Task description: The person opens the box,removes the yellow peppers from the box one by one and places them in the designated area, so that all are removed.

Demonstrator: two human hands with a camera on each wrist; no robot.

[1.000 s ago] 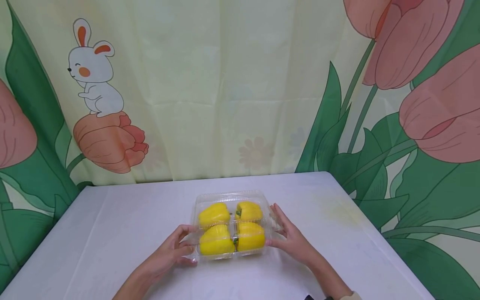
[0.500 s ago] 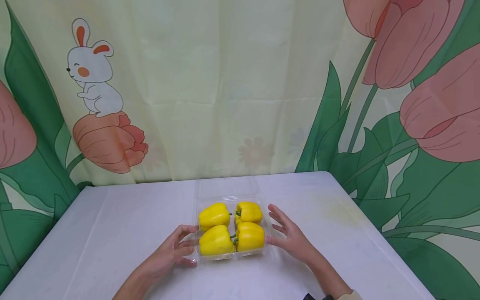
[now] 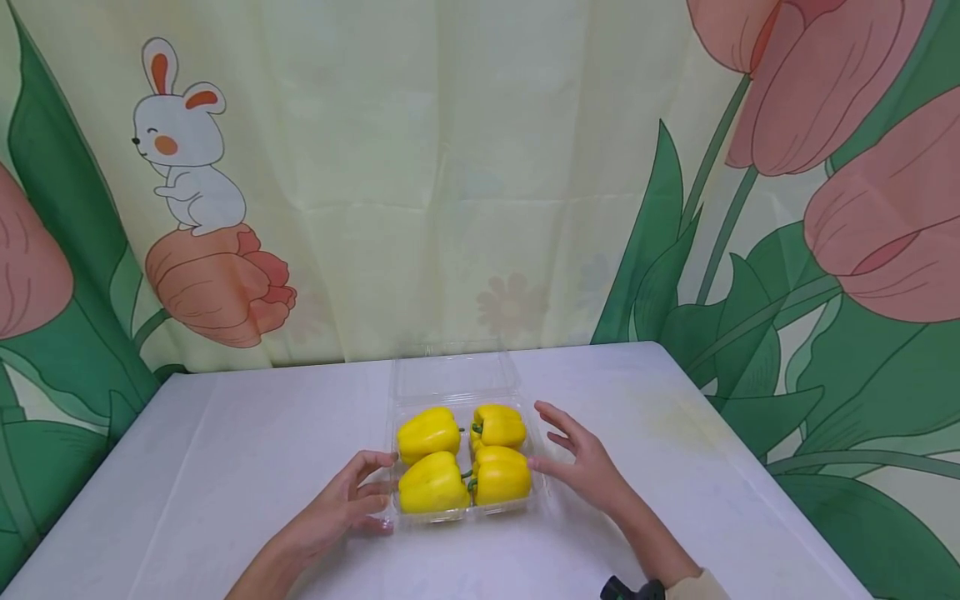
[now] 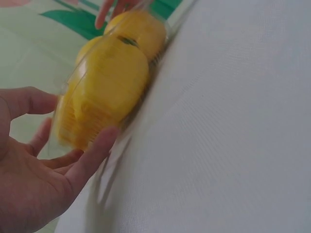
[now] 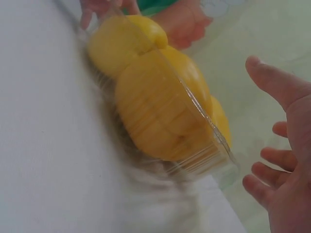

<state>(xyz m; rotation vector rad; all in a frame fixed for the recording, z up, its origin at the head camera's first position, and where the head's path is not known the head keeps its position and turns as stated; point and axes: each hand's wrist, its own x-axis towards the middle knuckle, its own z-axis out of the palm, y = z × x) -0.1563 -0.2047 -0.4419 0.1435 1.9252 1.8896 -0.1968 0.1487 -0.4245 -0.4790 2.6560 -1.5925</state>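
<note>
Several yellow bell peppers (image 3: 433, 482) sit in a clear plastic box (image 3: 429, 517), whose lid (image 3: 453, 375) stands raised at the back. My left hand (image 3: 337, 507) touches the box's left side with spread, relaxed fingers; in the left wrist view, fingertips (image 4: 106, 136) lie against its wall. On the right, my right hand (image 3: 588, 467) is beside the box with its fingers apart. In the right wrist view this hand (image 5: 286, 160) holds nothing, and a gap shows between it and the box wall (image 5: 204, 114).
The box rests on a white-covered table (image 3: 247, 450). Behind the table hangs a pale curtain (image 3: 360, 183) printed with tulips and a rabbit. A black object (image 3: 633, 590) is at the right wrist, by a beige sleeve (image 3: 697, 586).
The lid has swung up and back from over the peppers. My right hand has moved slightly up and away from the box's right side, while my left hand has stayed in place.
</note>
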